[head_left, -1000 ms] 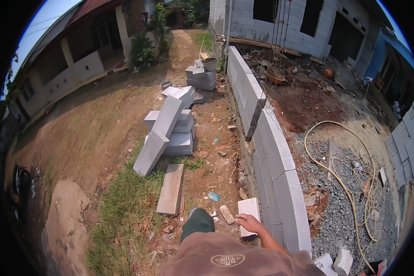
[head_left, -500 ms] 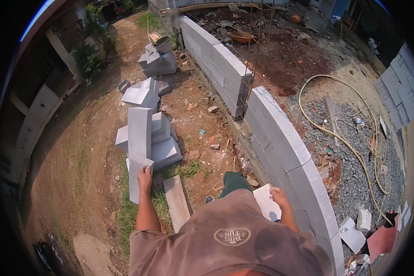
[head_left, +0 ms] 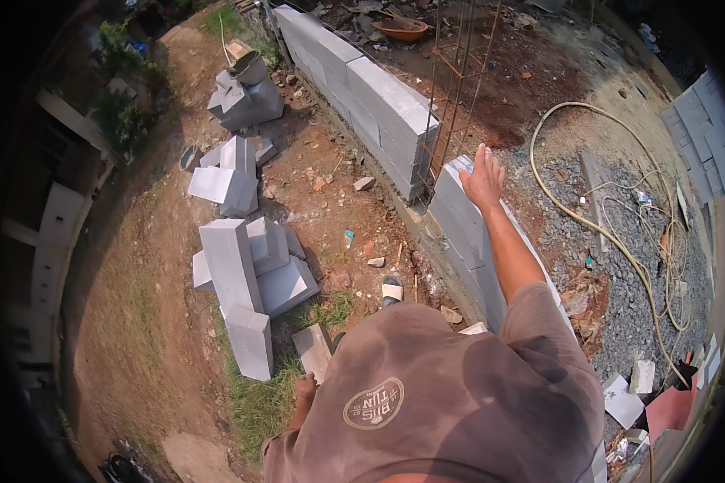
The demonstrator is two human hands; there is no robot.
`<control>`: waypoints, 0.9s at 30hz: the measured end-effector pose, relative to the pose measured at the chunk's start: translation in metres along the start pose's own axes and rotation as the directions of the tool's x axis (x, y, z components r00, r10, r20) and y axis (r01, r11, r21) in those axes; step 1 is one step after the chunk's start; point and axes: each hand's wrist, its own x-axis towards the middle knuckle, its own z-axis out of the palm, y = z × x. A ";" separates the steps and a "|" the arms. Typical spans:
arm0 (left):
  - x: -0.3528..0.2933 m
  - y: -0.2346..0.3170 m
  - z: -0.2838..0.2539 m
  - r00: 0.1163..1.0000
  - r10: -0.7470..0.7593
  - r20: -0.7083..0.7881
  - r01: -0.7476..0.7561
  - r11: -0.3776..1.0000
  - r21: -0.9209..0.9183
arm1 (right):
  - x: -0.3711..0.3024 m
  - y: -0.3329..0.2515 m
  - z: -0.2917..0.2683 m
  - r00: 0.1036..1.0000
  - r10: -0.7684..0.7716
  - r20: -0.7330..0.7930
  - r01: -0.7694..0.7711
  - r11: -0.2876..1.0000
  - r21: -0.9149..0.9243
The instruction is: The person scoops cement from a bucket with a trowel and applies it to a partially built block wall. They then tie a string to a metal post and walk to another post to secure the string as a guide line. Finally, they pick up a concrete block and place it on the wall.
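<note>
My right hand [head_left: 483, 179] reaches out over the top of the grey block wall [head_left: 460, 233], near its end by the steel rods. Its fingers are stretched and apart, with nothing in them; whether the palm rests on the wall I cannot tell. Low at my left side, my left hand [head_left: 305, 386] is beside the near end of a short plank [head_left: 312, 352]. Its fingers look curled in, and what they hold, if anything, is hidden. A long grey block [head_left: 250, 342] lies just left of the plank. A white piece [head_left: 474, 328] shows partly beyond my shirt.
Several grey blocks [head_left: 230, 249] lie in piles along the dirt path, with a bucket [head_left: 250, 68] on the far pile. A steel rod cage [head_left: 457, 76] stands in the wall gap. Right of the wall are gravel [head_left: 568, 189] and a looped hose [head_left: 533, 149].
My left hand has left the grey block and moved down beside the plank. My right hand has let go of the white piece and swung forward over the wall. My body leans lower.
</note>
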 end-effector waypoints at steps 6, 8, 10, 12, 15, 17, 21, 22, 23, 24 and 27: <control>-0.039 -0.019 0.034 0.998 -0.041 -0.041 0.051 0.956 0.288 | 0.031 -0.011 0.010 0.695 0.153 0.702 -0.139 0.987 -0.078; -0.031 -0.013 0.041 0.999 0.018 -0.029 -0.009 0.953 0.303 | 0.024 -0.010 -0.002 0.981 0.013 0.193 -0.001 0.998 -0.061; -0.016 -0.007 0.046 0.997 0.083 -0.007 -0.077 0.952 0.295 | 0.022 -0.017 -0.032 0.988 -0.090 -0.128 0.094 0.995 0.029; 0.001 0.008 0.045 0.990 0.142 0.004 -0.140 0.968 0.209 | 0.031 -0.036 -0.075 0.975 -0.114 -0.193 0.163 0.951 0.261; -0.019 0.159 0.079 0.994 0.064 0.087 -0.068 0.997 0.046 | 0.006 -0.031 -0.096 0.979 -0.194 0.059 0.160 0.918 0.364; 0.014 0.203 0.083 0.958 0.281 0.059 -0.284 0.958 0.048 | -0.007 -0.031 -0.093 0.979 -0.146 0.146 0.070 0.901 0.428; 0.026 0.313 0.117 0.899 0.436 0.037 -0.436 0.887 0.151 | -0.004 -0.023 -0.086 0.981 0.066 0.182 -0.146 0.868 0.475; 0.029 0.324 0.122 0.875 0.484 0.036 -0.482 0.859 0.174 | 0.006 -0.026 -0.086 0.983 0.107 0.152 -0.169 0.855 0.490; 0.033 0.331 0.127 0.848 0.528 0.040 -0.525 0.828 0.199 | 0.024 -0.028 -0.088 0.993 0.096 0.066 -0.115 0.870 0.480; 0.035 0.333 0.128 0.819 0.571 0.050 -0.566 0.793 0.225 | 0.048 -0.031 -0.093 0.996 0.086 -0.021 -0.067 0.884 0.463; 0.025 0.328 0.139 0.829 0.532 0.170 -0.556 0.755 0.347 | 0.122 -0.056 -0.109 0.964 0.046 -0.263 0.048 0.939 0.341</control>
